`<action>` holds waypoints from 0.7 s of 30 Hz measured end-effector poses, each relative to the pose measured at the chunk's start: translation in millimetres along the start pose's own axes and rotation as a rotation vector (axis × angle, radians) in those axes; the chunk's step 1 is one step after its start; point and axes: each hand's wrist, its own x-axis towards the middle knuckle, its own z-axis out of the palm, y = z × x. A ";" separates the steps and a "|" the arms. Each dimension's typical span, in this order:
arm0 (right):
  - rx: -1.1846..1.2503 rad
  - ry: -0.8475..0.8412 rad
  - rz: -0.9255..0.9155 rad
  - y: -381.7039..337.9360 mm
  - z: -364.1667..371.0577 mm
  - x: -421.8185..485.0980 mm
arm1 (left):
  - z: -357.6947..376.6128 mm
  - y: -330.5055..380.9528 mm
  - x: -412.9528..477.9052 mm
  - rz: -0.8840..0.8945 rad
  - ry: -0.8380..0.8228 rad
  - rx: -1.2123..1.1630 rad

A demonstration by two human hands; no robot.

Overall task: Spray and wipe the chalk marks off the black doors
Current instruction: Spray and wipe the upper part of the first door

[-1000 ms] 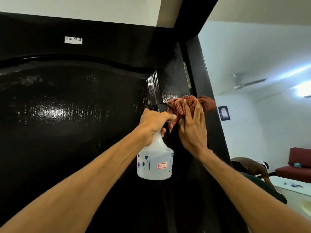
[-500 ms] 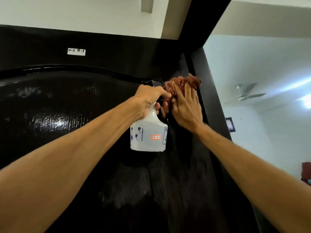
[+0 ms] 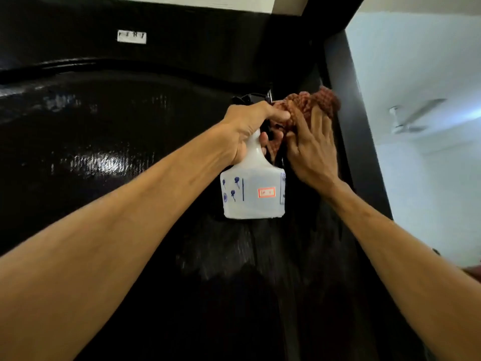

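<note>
A glossy black door point(image 3: 109, 162) fills the left and middle of the head view, wet and reflecting light. My left hand point(image 3: 247, 128) grips the neck and black trigger head of a white spray bottle point(image 3: 253, 194) held against the door. Right beside it, my right hand point(image 3: 312, 149) presses a bunched reddish-brown cloth point(image 3: 309, 102) flat against the door's right edge, fingers straight over the cloth. Faint streaks show on the door below the bottle. I see no clear chalk marks.
A small white label point(image 3: 131, 37) sticks to the black panel above the door. The black door frame point(image 3: 346, 105) runs down on the right. Beyond it is a white-walled room with a ceiling fan point(image 3: 411, 118).
Both hands rose up the door from a second ago and have dropped slightly in the last half second. The cloth stays pressed at the right edge. The bottle remains gripped.
</note>
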 end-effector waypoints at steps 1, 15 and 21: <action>-0.001 0.012 0.021 0.5 -0.8 -18.1 | -3.5 -11.4 -8.7 -0.031 0.014 0.022; -0.047 0.058 0.193 -64.0 17.6 -111.2 | -129.2 -66.1 -106.7 -0.115 0.099 0.083; -0.047 0.016 0.028 -141.7 42.3 -119.5 | -199.3 -74.7 -136.4 -0.141 0.156 0.134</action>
